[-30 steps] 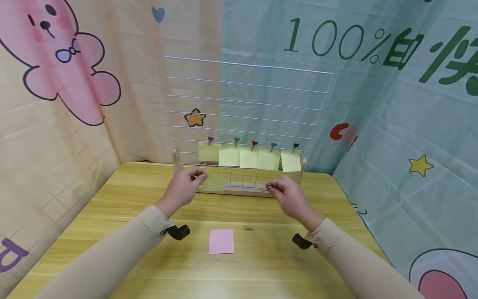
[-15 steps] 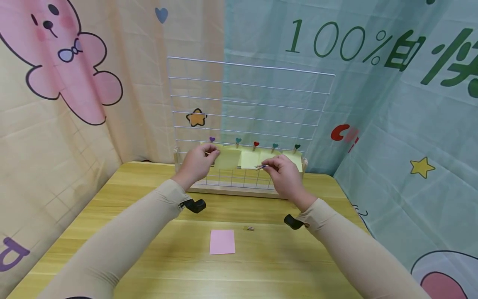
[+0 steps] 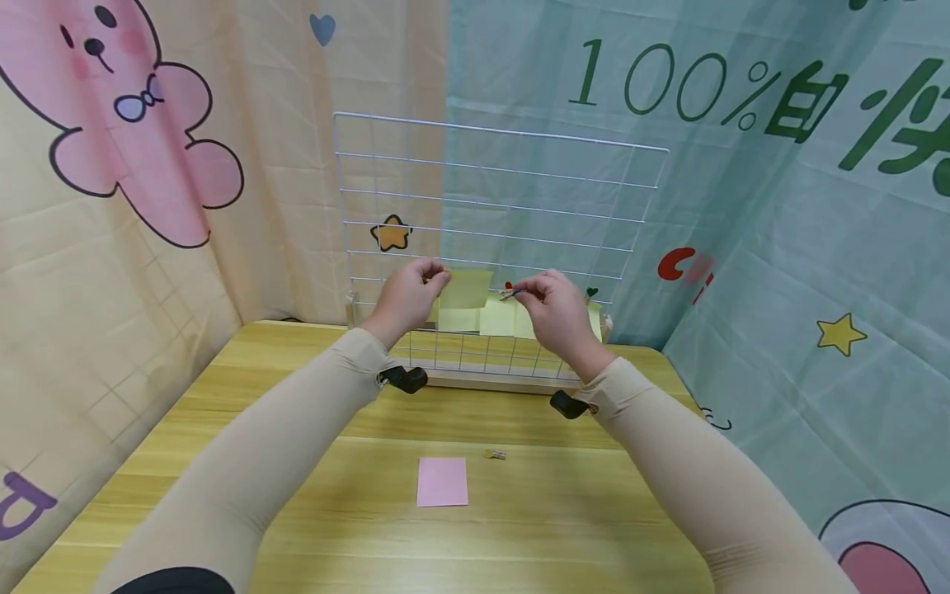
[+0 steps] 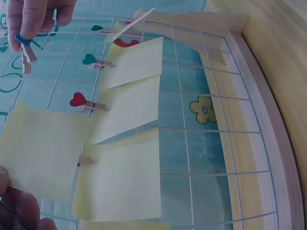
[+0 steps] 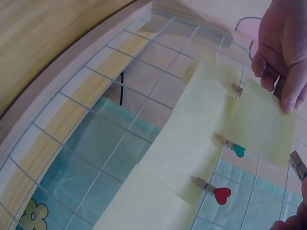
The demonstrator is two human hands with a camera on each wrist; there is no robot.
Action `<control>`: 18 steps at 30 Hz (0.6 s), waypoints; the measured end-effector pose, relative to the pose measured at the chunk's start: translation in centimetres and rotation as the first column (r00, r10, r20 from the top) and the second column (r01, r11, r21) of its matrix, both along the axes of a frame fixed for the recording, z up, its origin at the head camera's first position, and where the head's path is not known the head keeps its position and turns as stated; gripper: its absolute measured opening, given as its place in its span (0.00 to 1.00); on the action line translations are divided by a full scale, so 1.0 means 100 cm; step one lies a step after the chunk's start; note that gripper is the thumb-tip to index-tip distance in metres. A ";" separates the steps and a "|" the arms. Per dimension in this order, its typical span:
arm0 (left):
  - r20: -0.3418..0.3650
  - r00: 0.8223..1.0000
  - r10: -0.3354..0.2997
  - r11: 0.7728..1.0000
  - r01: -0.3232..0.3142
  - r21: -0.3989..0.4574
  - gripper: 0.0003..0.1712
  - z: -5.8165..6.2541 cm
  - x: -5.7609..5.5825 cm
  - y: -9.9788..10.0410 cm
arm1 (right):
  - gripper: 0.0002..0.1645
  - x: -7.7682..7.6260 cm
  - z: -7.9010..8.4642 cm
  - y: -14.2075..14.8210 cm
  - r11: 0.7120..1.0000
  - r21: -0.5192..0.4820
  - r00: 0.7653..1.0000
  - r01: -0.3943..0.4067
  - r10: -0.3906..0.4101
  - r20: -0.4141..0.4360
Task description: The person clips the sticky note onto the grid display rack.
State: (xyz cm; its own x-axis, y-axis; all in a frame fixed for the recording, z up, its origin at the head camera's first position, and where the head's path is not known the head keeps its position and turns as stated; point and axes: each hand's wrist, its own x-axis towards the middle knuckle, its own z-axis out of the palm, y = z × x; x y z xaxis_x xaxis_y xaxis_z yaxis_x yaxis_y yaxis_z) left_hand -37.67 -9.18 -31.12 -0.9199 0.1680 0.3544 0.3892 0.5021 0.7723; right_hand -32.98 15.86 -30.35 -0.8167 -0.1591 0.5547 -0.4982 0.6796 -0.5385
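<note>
My left hand [image 3: 408, 299] pinches a yellow sticky note [image 3: 469, 289] by its left edge, in front of a white wire grid [image 3: 505, 200]. In my right hand [image 3: 558, 318] is a small wooden clothespin [image 4: 26, 56] with a blue top, held between thumb and fingers to the right of that note and apart from it. Several yellow notes [image 4: 122, 175] hang in a row low on the grid. Clothespins with heart tops hold them, among them a red one [image 5: 211, 190] and a teal one [image 5: 232, 145]. The held note hides part of the row in the head view.
A pink sticky note [image 3: 442, 482] lies on the wooden table [image 3: 356, 528], with another small clothespin [image 3: 496, 454] just beyond its right corner. The grid stands in a wooden base [image 3: 497, 382]. Printed curtains hang behind and at both sides.
Both hands have risen from the bottom of the grid to the row of hung notes. My left hand also moved right with its note; the clothespin rose with my right hand.
</note>
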 end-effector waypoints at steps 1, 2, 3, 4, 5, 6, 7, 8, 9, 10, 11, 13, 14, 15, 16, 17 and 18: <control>0.001 1.000 0.002 1.000 -0.002 0.000 0.17 0.002 -0.002 0.001 | 0.12 -0.003 0.002 -0.001 1.000 0.005 1.000 0.004 -0.004 -0.004; 0.002 1.000 0.004 1.000 -0.004 0.003 0.17 0.003 -0.004 0.003 | 0.12 -0.005 0.004 -0.003 1.000 0.008 1.000 0.009 -0.009 -0.006; 0.004 1.000 0.005 1.000 -0.005 0.008 0.16 0.005 -0.006 0.005 | 0.12 -0.008 0.006 -0.004 1.000 0.013 1.000 0.015 -0.015 -0.009; 0.005 1.000 0.006 1.000 -0.006 0.012 0.16 0.006 -0.008 0.006 | 0.13 -0.011 0.008 -0.006 1.000 0.013 1.000 0.020 -0.020 -0.012; 0.007 1.000 0.006 1.000 -0.006 0.019 0.16 0.007 -0.010 0.008 | 0.13 -0.013 0.010 -0.008 1.000 0.012 1.000 0.022 -0.022 -0.014; 0.008 1.000 0.007 1.000 -0.007 0.026 0.16 0.009 -0.011 0.009 | 0.13 -0.015 0.011 -0.010 1.000 0.011 1.000 0.026 -0.026 -0.018; 0.008 1.000 0.007 0.999 -0.007 0.033 0.16 0.010 -0.013 0.011 | 0.13 -0.018 0.013 -0.012 0.999 0.013 0.999 0.031 -0.031 -0.023; 0.007 1.000 0.006 0.999 -0.006 0.043 0.16 0.011 -0.014 0.012 | 0.13 -0.020 0.014 -0.013 0.999 0.013 0.999 0.035 -0.034 -0.025; 0.007 1.000 0.006 0.999 -0.006 0.052 0.16 0.011 -0.015 0.013 | 0.13 -0.021 0.016 -0.015 0.999 0.014 0.999 0.037 -0.037 -0.028; 0.007 1.000 0.010 0.998 -0.010 0.056 0.15 0.012 -0.016 0.014 | 0.14 -0.023 0.017 -0.017 0.999 0.012 0.999 0.040 -0.039 -0.026; 0.009 1.000 0.011 0.998 -0.012 0.061 0.15 0.012 -0.017 0.015 | 0.14 -0.024 0.018 -0.019 0.999 0.013 0.999 0.045 -0.045 -0.024; 0.014 1.000 0.013 0.997 -0.014 0.070 0.15 0.013 -0.018 0.017 | 0.14 -0.027 0.020 -0.023 0.998 0.009 0.998 0.055 -0.055 -0.008; 0.015 1.000 0.013 0.997 -0.014 0.073 0.15 0.014 -0.019 0.018 | 0.14 -0.028 0.021 -0.024 0.998 0.002 0.998 0.059 -0.059 0.005; 0.014 1.000 0.017 0.997 -0.018 0.071 0.15 0.014 -0.019 0.019 | 0.14 -0.030 0.023 -0.025 0.998 -0.004 0.998 0.064 -0.064 0.016; 0.012 1.000 0.020 0.997 -0.021 0.068 0.15 0.015 -0.020 0.020 | 0.14 -0.032 0.024 -0.027 0.998 -0.010 0.997 0.069 -0.068 0.027; 0.009 1.000 0.021 0.998 -0.021 0.067 0.15 0.016 -0.020 0.021 | 0.15 -0.033 0.026 -0.028 0.997 -0.013 0.997 0.074 -0.074 0.036; 0.007 1.000 0.023 0.998 -0.023 0.067 0.15 0.017 -0.021 0.022 | 0.15 -0.035 0.028 -0.029 0.997 -0.013 0.996 0.079 -0.078 0.043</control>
